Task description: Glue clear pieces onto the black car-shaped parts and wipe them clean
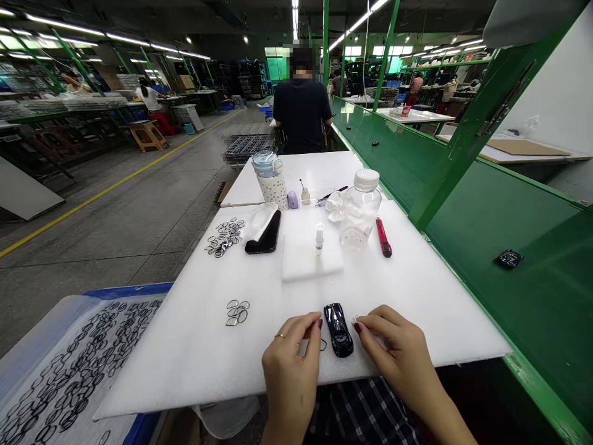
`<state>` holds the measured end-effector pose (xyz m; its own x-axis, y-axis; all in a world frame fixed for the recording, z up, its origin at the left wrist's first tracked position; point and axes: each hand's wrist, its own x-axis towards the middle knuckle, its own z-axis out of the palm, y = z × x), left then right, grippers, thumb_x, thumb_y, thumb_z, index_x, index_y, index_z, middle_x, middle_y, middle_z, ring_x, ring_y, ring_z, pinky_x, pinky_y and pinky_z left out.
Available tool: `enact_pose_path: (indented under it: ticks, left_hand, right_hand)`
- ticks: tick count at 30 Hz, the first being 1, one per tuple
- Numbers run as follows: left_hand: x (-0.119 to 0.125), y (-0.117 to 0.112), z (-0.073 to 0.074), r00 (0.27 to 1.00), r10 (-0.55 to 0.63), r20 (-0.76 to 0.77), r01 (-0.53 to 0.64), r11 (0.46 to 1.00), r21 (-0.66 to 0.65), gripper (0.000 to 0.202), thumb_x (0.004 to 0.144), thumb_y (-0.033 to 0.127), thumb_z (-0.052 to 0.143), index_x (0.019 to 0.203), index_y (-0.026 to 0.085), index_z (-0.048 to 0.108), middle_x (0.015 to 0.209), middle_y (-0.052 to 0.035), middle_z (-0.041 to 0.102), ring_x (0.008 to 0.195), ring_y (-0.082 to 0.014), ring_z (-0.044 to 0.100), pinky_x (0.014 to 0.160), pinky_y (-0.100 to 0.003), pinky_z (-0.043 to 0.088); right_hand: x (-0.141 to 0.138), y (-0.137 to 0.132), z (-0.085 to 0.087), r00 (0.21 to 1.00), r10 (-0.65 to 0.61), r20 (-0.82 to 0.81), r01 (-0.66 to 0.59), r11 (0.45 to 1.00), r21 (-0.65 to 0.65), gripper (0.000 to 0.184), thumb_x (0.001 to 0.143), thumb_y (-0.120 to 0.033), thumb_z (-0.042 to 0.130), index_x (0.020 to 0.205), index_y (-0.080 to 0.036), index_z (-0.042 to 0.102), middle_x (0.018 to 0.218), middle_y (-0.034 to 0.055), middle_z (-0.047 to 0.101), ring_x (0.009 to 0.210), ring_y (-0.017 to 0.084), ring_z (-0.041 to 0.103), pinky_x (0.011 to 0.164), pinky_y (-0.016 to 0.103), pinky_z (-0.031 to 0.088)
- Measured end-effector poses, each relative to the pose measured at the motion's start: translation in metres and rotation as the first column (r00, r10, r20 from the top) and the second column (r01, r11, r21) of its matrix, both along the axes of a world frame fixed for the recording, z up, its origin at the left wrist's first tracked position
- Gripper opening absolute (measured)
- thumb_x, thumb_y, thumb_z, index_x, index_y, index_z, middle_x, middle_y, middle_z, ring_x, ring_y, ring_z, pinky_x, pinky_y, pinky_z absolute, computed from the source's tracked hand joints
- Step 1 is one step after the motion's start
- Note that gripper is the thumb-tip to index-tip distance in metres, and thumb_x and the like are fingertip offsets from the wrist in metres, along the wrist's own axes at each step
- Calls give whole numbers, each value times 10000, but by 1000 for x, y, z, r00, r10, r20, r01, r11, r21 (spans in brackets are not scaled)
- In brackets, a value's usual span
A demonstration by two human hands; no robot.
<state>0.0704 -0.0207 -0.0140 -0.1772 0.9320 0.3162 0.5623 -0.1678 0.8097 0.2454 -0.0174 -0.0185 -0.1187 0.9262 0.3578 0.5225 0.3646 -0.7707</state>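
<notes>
A glossy black car-shaped object (338, 330) lies on the white foam sheet (194, 364), close to the front edge. My left hand (291, 364) rests just left of it, and my right hand (393, 346) just right of it. Both sets of fingertips are very close to the object, but I cannot tell whether they touch it. Neither hand holds anything. A thin dark loop (323, 345) lies by my left fingertips, partly hidden by them. Several similar loops (237, 313) lie in a small group further left.
A blue-edged tray of dark loops (69, 377) stands at the left. Ahead are a white foam block (311, 253), a clear bottle (360, 210), a red utility knife (383, 237), a black phone (264, 233) and a tumbler (271, 179). A green panel (509, 309) runs along the right; a seated person (302, 111) is beyond.
</notes>
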Motion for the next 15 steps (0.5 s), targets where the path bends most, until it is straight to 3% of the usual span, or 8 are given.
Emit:
enact_pose_path:
  ticks: [4, 8, 15]
  left_hand:
    - [-12, 0, 10, 990, -119, -74, 113, 990, -81, 177, 857, 231, 564, 896, 214, 736, 869, -37, 729, 782, -203, 687, 712, -303, 555]
    - [-26, -6, 14, 954, -192, -232, 163, 977, -136, 176, 792, 259, 638, 930, 223, 742, 970, -56, 719, 908, -253, 672, 798, -377, 561]
    - [-17, -26, -11, 908, -22, -418, 22, 1000, -5, 258, 807, 336, 671, 1035, 226, 722, 1058, -88, 704, 989, -301, 619, 843, -447, 516]
  right_hand:
    - [1, -1, -1, 1000, -10, -19, 10, 1000, -6, 169, 924, -211, 507, 895, -206, 673, 801, 30, 597, 654, 127, 583, 559, 251, 440]
    - [0, -1, -2, 999, -1, -41, 1, 1000, 20, 153, 918, -196, 517, 895, -201, 669, 798, 28, 592, 658, 120, 577, 571, 246, 443]
    - [0, -2, -3, 999, 0, -42, 0, 1000, 16, 151, 919, -187, 508, 891, -200, 656, 804, 37, 597, 674, 134, 587, 587, 257, 455]
